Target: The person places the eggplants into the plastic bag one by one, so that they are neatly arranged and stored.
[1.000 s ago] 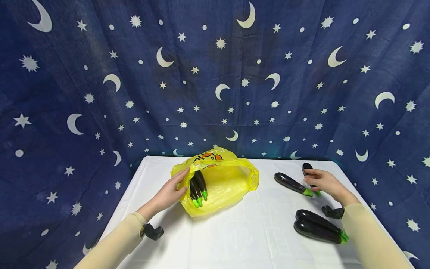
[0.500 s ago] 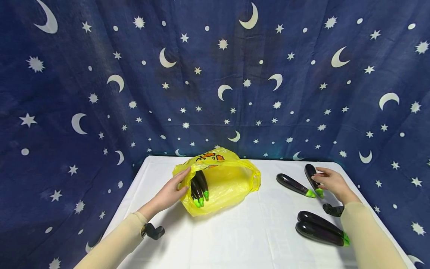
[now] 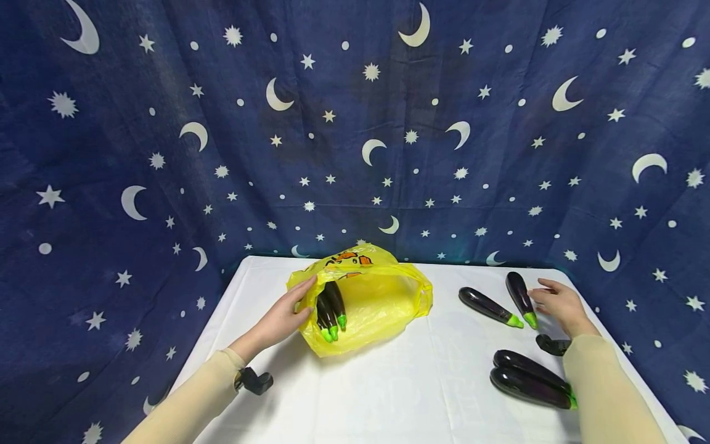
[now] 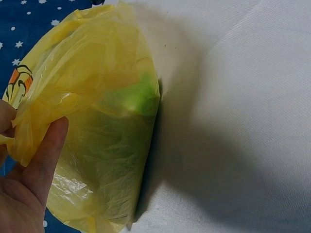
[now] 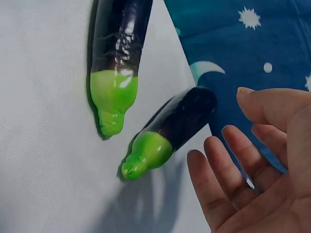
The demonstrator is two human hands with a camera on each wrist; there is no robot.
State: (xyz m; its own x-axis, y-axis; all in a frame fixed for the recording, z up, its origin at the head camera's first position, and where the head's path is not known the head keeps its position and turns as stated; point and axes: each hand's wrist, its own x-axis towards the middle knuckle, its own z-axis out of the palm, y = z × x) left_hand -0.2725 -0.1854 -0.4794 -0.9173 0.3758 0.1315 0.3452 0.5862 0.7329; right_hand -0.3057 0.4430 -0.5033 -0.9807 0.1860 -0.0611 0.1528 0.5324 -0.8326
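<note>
In the head view my left hand (image 3: 283, 317) grips the left rim of a yellow plastic bag (image 3: 377, 308), which lies on its side with its mouth toward me. Thumb and fingers pinch the thin film in the left wrist view. Inside the bag are several dark eggplants (image 3: 333, 302) with green stem ends. My right hand (image 3: 563, 305) is just right of an upright-lying eggplant (image 3: 520, 296), its fingers relaxed and holding nothing. Another eggplant (image 3: 488, 305) lies slanted left of that one. In the right wrist view, open fingers (image 5: 221, 162) hover beside the nearer eggplant (image 5: 180, 121).
Two more eggplants (image 3: 529, 385) lie side by side nearer me, partly behind my right sleeve (image 3: 610, 388). Everything rests on a white-covered table (image 3: 388, 394). A dark blue curtain (image 3: 355, 123) with moons and stars hangs behind and at both sides.
My right hand has moved right, from over the far-right eggplant to beside it, uncovering it. My left hand stays on the bag's rim. The view has shifted slightly.
</note>
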